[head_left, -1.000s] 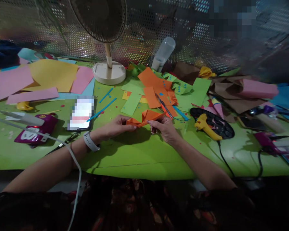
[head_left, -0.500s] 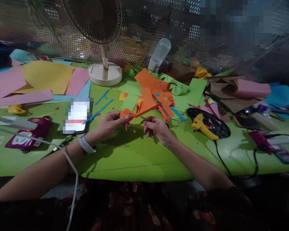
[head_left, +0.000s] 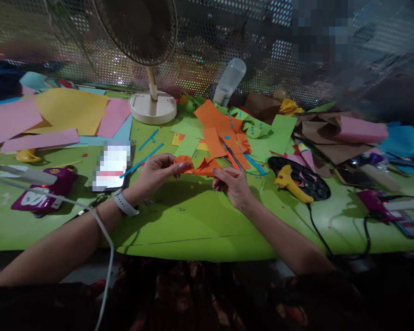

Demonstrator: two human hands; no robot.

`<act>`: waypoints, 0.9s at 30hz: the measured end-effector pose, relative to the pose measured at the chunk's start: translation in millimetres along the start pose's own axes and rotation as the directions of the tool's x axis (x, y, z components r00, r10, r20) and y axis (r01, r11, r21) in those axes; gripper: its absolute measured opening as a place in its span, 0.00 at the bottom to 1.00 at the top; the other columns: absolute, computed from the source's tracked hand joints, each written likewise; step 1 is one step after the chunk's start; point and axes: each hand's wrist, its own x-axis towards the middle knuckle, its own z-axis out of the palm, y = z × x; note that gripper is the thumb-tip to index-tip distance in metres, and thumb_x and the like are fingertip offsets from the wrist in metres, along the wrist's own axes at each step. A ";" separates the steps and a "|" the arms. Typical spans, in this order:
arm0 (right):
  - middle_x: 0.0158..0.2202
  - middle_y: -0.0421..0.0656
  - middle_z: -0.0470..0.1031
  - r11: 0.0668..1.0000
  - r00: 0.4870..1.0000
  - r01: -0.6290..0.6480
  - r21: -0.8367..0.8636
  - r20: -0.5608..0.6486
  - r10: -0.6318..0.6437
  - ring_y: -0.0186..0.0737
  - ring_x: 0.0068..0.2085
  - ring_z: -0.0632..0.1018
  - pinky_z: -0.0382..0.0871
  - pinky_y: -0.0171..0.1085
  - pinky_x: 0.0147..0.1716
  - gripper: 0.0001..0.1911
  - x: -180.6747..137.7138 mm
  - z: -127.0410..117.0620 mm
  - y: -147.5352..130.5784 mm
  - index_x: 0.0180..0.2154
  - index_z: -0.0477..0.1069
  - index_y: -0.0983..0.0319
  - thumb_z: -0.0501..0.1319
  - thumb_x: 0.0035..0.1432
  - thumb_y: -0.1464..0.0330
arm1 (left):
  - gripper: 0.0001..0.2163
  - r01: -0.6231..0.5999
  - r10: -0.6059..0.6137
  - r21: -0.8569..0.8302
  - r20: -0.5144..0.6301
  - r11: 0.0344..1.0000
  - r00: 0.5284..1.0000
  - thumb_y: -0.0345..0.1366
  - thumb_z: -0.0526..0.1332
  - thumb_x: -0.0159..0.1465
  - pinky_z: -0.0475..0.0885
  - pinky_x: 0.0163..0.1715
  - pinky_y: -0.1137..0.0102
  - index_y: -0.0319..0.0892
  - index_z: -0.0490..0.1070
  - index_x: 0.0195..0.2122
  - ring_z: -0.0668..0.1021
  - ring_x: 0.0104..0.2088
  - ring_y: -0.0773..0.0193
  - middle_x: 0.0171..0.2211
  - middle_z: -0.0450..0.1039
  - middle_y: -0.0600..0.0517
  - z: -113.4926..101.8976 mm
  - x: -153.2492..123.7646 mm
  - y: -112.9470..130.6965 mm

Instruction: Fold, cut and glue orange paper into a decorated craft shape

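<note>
No readable text, no legible labels

Left hand [head_left: 160, 172] and right hand [head_left: 232, 186] pinching opposite ends of a folded orange paper [head_left: 206, 165], green tabletop [head_left: 193, 223] below the grip, loose orange sheets [head_left: 212, 140] just beyond it, fan [head_left: 152, 110] farther back, lit phone [head_left: 113, 161] left of it, yellow glue gun [head_left: 291, 184] to its right.

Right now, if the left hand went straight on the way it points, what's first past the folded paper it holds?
Probably the loose orange sheet, beyond the folded orange paper in the left hand. Depth is unclear; it might pass above.
</note>
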 end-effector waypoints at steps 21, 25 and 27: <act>0.20 0.37 0.73 0.984 0.991 -0.065 -0.166 0.104 0.083 0.28 0.18 0.72 0.69 0.29 0.18 0.16 -11.8 20.2 13.7 0.27 0.75 0.62 0.66 0.55 0.55 | 0.09 0.294 -0.288 -0.412 0.077 0.863 0.954 0.42 0.68 0.60 0.74 0.48 0.66 0.43 0.79 0.37 0.81 0.39 0.64 0.39 0.81 0.51 25.3 -17.8 -13.7; 0.19 0.37 0.72 0.978 0.979 -0.069 -0.199 0.173 0.104 0.29 0.18 0.71 0.70 0.31 0.19 0.15 -12.1 14.1 13.1 0.27 0.74 0.62 0.63 0.57 0.56 | 0.08 0.300 -0.314 -0.419 0.036 0.857 0.949 0.40 0.68 0.59 0.76 0.42 0.69 0.42 0.78 0.35 0.80 0.36 0.66 0.38 0.80 0.52 17.3 -11.9 -8.2; 0.20 0.38 0.73 0.966 0.984 0.023 -0.259 0.175 0.024 0.31 0.20 0.73 0.72 0.33 0.21 0.14 -11.9 8.1 10.5 0.28 0.74 0.62 0.60 0.60 0.59 | 0.07 0.316 -0.339 -0.425 0.024 0.848 0.940 0.40 0.68 0.59 0.77 0.39 0.69 0.43 0.78 0.35 0.80 0.35 0.66 0.37 0.80 0.51 14.0 -9.2 -6.1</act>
